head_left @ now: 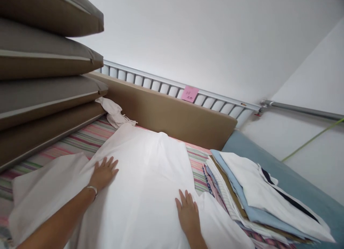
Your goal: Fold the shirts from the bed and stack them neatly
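A white garment (146, 177), apparently a long-sleeved shirt or top, lies spread out in front of me, with parts fanning out to either side. My left hand (103, 173) rests palm down on its left part, fingers spread, a bracelet (93, 191) on the wrist. Lower down on the right part, my right hand (188, 213) also lies flat with fingers apart. Neither hand grips the cloth. The garment's near end runs out of view at the bottom.
Folded clothes (249, 184) are stacked at the right on the striped sheet (96, 134). Thick brown-grey cushions (48, 94) pile up at the left. A brown padded board (166, 116) and metal railing (150, 78) with a pink note (190, 93) stand behind. Crumpled pale cloth (115, 112) lies at the far left.
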Motion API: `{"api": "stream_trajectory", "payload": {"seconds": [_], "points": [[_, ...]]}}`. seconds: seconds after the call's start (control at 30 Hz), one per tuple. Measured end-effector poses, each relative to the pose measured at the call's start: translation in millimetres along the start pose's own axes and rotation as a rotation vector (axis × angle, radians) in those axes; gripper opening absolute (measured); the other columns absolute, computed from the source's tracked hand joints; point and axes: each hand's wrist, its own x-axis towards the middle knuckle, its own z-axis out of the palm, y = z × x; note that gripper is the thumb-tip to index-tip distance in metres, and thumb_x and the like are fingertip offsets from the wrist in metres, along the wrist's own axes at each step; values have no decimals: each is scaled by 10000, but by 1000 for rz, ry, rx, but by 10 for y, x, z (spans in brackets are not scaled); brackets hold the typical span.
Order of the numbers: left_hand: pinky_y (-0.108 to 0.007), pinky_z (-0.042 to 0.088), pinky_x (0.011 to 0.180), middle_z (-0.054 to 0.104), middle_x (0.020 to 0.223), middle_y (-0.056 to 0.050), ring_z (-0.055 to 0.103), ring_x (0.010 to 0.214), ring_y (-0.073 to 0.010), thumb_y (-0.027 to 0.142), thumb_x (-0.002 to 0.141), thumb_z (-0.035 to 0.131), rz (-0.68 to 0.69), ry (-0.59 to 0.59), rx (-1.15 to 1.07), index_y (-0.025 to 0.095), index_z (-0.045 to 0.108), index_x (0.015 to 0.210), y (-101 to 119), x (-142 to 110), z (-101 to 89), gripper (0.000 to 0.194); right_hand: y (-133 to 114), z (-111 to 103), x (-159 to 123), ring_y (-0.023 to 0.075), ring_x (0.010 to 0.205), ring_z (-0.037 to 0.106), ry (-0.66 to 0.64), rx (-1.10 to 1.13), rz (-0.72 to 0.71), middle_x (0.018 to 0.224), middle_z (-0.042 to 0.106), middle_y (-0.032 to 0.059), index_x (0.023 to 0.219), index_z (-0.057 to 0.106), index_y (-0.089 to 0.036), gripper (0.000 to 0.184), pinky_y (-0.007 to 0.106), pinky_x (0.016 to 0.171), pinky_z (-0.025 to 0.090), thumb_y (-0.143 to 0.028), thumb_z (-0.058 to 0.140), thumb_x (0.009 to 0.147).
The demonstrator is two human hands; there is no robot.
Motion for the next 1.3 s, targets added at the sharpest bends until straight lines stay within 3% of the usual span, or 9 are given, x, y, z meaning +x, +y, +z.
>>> {"api": "stream_trajectory", "payload": {"seconds": [0.1,0.2,0.27,0.57,0.73,0.93,1.1,1.23,1.3], "points": [[-647,94,1026,263,1481,-118,161,1359,-381,388,907,350,98,43,-85,221,386,1381,328,-292,-21,504,-369,42,-109,293,1332,287,-34,97,-224,1440,318,94,1340,421,-252,501,513,1068,273,-431,396,873],[-531,71,1102,279,1483,-15,185,1375,-275,480,893,386,715,-130,-294,370,249,1414,711,-707,-5,551,-668,113,-161,256,1333,295,-185,245,-598,1456,279,-16,1352,342,-398,490,489,1073,291,-439,416,869],[-520,73,1109,280,1483,-5,199,1373,-262,511,887,387,813,-206,-355,370,198,1427,808,-736,17,589,-672,155,-33,249,1340,282,-222,249,-649,1460,270,-36,1351,327,-423,475,500,1079,275,-452,385,881],[-620,49,1050,262,1490,-32,144,1374,-334,484,907,315,40,-50,-16,296,359,1386,-181,796,41,516,323,435,1134,313,1341,274,-47,-91,-87,1444,343,117,1363,389,-217,556,550,1038,265,-462,299,872],[-624,86,1040,205,1510,-24,122,1379,-328,527,896,277,-79,-61,14,306,322,1401,-279,1018,104,554,388,438,1307,284,1356,247,-108,-88,138,1478,278,111,1405,294,-255,595,517,1038,276,-516,275,871],[-632,132,1013,211,1504,-113,150,1359,-375,541,894,312,-115,-57,11,267,342,1394,-308,1115,51,571,332,285,1443,278,1353,255,-129,-150,212,1466,304,123,1399,312,-231,569,463,1059,259,-486,295,891],[-633,115,1008,257,1482,-130,159,1344,-393,382,960,246,32,58,35,192,418,1355,-172,743,-100,470,313,43,1146,275,1333,302,-191,-80,133,1435,363,123,1341,420,-209,499,460,1050,285,-387,360,878],[-619,131,1029,312,1470,-70,199,1351,-361,437,911,396,214,89,39,308,454,1325,166,-15,-83,437,696,-127,351,236,1288,384,115,97,-60,1357,477,96,1186,565,-196,447,460,1093,232,-408,347,857],[-621,191,1018,356,1448,-46,268,1328,-359,529,878,413,350,65,-24,371,419,1334,420,-453,-65,483,1099,-199,-113,259,1251,430,287,206,22,1320,506,132,1139,581,-165,511,452,1075,286,-495,354,824]]}}
